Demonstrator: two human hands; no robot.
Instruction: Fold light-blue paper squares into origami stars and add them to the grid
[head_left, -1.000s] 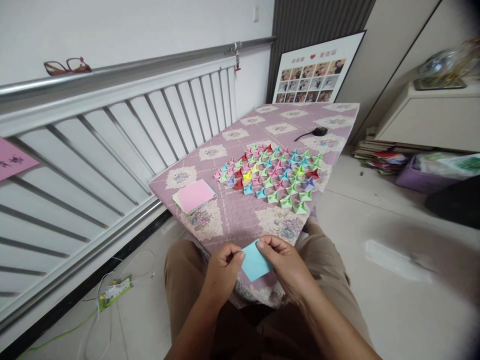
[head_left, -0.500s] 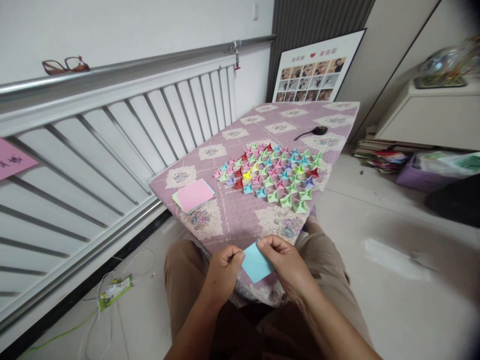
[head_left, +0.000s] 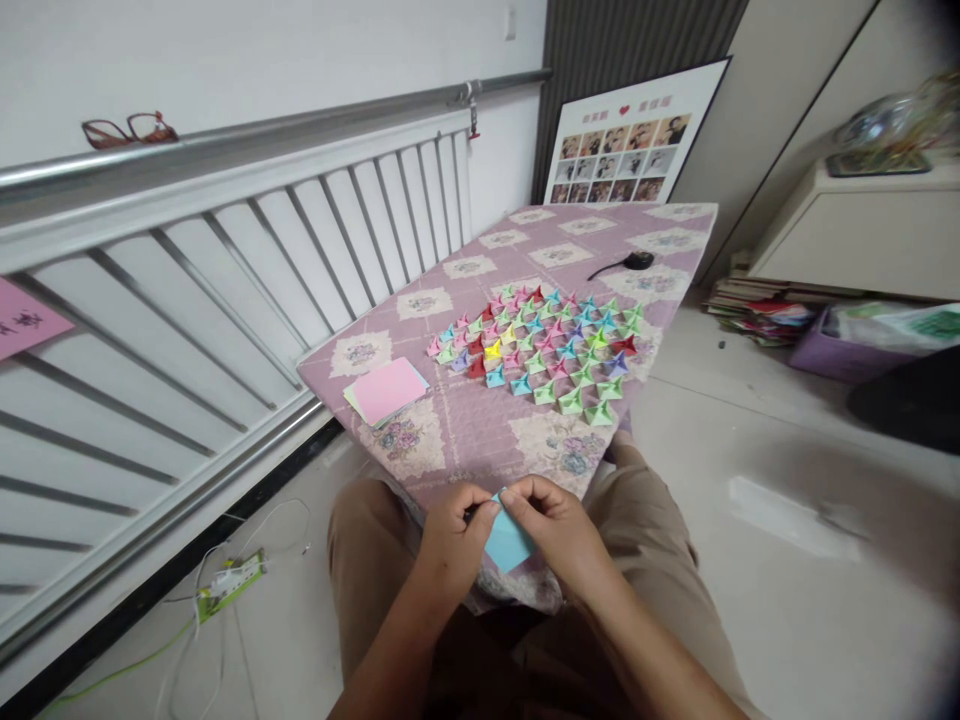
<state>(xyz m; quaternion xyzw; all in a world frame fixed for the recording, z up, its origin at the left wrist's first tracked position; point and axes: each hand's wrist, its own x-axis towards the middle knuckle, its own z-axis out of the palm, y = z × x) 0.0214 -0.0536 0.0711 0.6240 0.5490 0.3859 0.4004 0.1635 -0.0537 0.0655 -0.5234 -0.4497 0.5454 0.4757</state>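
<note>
Blue paper square (head_left: 508, 545) was held up at the near edge of the cloth-covered table (head_left: 480, 440), between both hands. Left hand (head_left: 459, 535) pinched its upper left edge, right hand (head_left: 555, 525) pinched near its top corner; fingertips close together. Pink-topped paper stack (head_left: 388, 391) lay on the table, left of the rows of folded paper pieces (head_left: 536, 345).

Two hands (head_left: 456, 540), one blue sheet (head_left: 509, 541), one power strip (head_left: 232, 582); folded shapes (head_left: 535, 362) small, perhaps fifty.
</note>
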